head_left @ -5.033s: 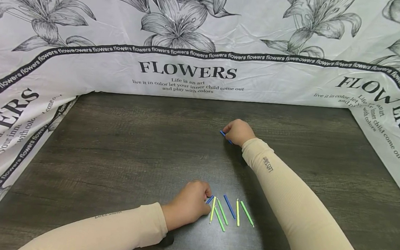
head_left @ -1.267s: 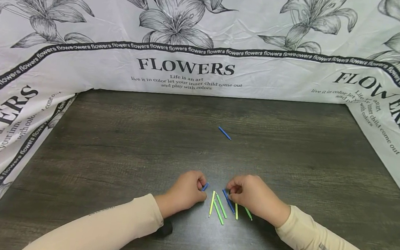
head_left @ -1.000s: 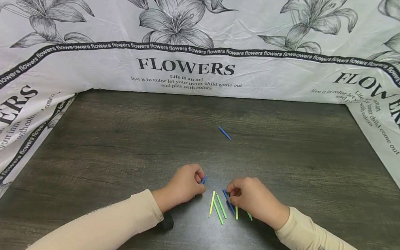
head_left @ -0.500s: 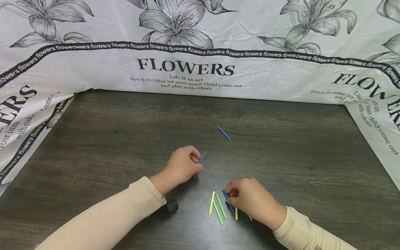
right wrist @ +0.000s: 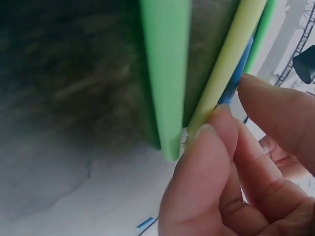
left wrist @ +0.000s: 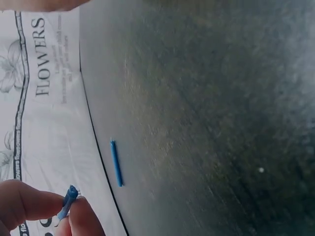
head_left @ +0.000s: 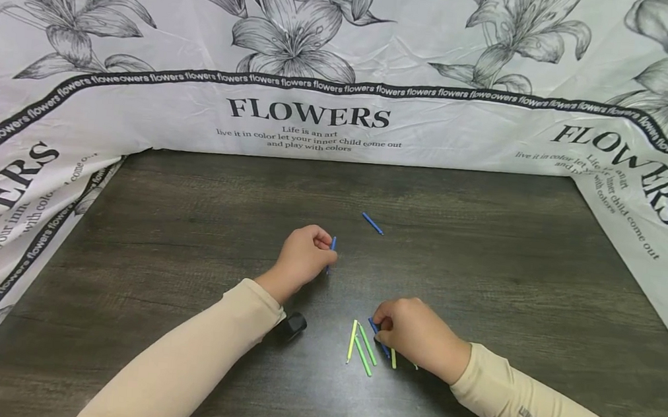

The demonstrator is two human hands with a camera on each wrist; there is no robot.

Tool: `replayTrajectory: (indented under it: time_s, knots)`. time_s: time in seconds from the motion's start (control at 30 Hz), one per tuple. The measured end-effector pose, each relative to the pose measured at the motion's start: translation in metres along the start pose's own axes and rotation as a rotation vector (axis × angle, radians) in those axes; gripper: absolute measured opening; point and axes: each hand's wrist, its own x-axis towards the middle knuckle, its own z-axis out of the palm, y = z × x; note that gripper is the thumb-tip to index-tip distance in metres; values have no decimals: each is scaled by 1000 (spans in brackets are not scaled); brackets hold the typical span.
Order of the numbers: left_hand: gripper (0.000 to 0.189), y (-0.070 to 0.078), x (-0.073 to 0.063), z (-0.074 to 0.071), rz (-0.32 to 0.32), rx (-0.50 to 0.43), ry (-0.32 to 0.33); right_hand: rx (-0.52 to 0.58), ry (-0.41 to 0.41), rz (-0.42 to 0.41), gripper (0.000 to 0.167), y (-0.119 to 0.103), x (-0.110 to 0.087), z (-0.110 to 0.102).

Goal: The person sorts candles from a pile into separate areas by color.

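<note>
My left hand (head_left: 302, 259) pinches a thin blue candle (left wrist: 69, 196) between thumb and fingertips, held roughly upright above the table. Farther back, a second blue candle (head_left: 372, 223) lies alone at a slant. Low in the middle, my right hand (head_left: 418, 332) has its thumb and fingers on either side of a third blue candle (head_left: 385, 353), pinching it at the table. Left of that lie a yellow candle (head_left: 351, 341) and two green candles (head_left: 365, 355). Another yellow candle (head_left: 393, 359) is partly covered by the right hand, and only the tip of another green candle shows.
A dark wood-grain table (head_left: 201, 223) spreads under everything. White cloth printed with flowers (head_left: 311, 127) hangs along its back and both sides. A black device (head_left: 292, 326) sits at the left wrist.
The left hand has carried its blue candle forward and slightly left, away from the group, and turned it more upright. Earlier, the right hand left the far blue candle and came back to the group.
</note>
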Motion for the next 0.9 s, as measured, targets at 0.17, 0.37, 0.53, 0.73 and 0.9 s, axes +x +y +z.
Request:
replayTrajectory:
  time_s: [0.17,0.37,0.53,0.73,0.9]
  knots:
    - [21,2,6,2,-11,-13,12,-21,6,-8,15,-1,0,0]
    - [20,4,13,5,-27,-21,24,-32,6,-4,13,-2,2,-1]
    - [20,4,21,8,-47,-57,34,-21,-10,26,12,-4,4,-1]
    - [20,3,31,12,-70,-143,35,-14,-19,46,12,-7,7,0]
    - [20,3,40,17,-90,-207,31,9,-33,63,13,-8,7,0]
